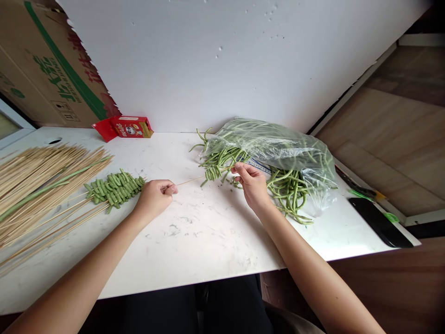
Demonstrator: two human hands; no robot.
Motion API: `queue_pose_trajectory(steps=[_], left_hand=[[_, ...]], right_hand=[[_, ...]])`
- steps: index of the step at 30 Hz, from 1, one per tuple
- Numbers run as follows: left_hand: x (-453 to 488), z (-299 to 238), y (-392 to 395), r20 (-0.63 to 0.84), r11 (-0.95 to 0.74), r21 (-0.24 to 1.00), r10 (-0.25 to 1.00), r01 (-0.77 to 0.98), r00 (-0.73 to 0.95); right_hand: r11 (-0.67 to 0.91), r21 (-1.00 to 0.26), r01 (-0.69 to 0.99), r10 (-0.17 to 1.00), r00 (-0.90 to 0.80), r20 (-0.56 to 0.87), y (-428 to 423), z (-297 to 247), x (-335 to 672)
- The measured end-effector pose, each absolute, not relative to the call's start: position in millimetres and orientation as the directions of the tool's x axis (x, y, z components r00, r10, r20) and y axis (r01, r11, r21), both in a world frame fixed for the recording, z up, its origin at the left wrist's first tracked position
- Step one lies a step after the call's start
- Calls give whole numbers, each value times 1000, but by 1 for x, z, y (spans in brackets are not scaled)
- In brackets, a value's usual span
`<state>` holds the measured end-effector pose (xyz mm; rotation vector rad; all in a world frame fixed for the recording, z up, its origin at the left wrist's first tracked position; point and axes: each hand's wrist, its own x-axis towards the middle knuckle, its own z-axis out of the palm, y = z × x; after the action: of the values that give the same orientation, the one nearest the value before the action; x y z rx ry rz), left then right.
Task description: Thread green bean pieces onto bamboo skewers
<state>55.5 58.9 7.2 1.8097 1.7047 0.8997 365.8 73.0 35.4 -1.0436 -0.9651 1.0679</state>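
Observation:
My left hand (156, 197) is closed around a thin bamboo skewer (191, 179) that points right across the table. Folded green beans (212, 173) are threaded in a short row near its far end. Just beyond that row, my right hand (253, 184) pinches a green bean, mostly hidden by the fingertips, at the skewer's tip. Left of my left hand lies a pile of finished bean skewers (116, 189), their bare sticks pointing left. Loose long green beans (294, 190) lie beside my right hand, and more fill a clear plastic bag (278, 141) behind it.
Many bare bamboo skewers (41, 181) cover the table's left side. A red packet (134, 127) stands at the back, near a cardboard box (45, 65). At the right edge lie a black phone (378, 221) and a dark-handled tool (358, 182). A white wall (208, 69) bounds the back.

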Motion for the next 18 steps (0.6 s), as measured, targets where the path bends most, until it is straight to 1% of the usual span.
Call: queue_pose_trajectory(steps=[4, 13, 18], left_hand=[[56, 7, 59, 132, -103, 739, 991, 666, 6], [56, 7, 59, 143, -108, 736, 990, 669, 3], [57, 8, 58, 132, -100, 734, 991, 672, 2]], right_hand=[[164, -964, -208, 969, 217, 118, 72, 35, 364], [181, -971, -157, 960, 241, 140, 70, 36, 361], [184, -968, -169, 960, 243, 139, 69, 37, 360]])
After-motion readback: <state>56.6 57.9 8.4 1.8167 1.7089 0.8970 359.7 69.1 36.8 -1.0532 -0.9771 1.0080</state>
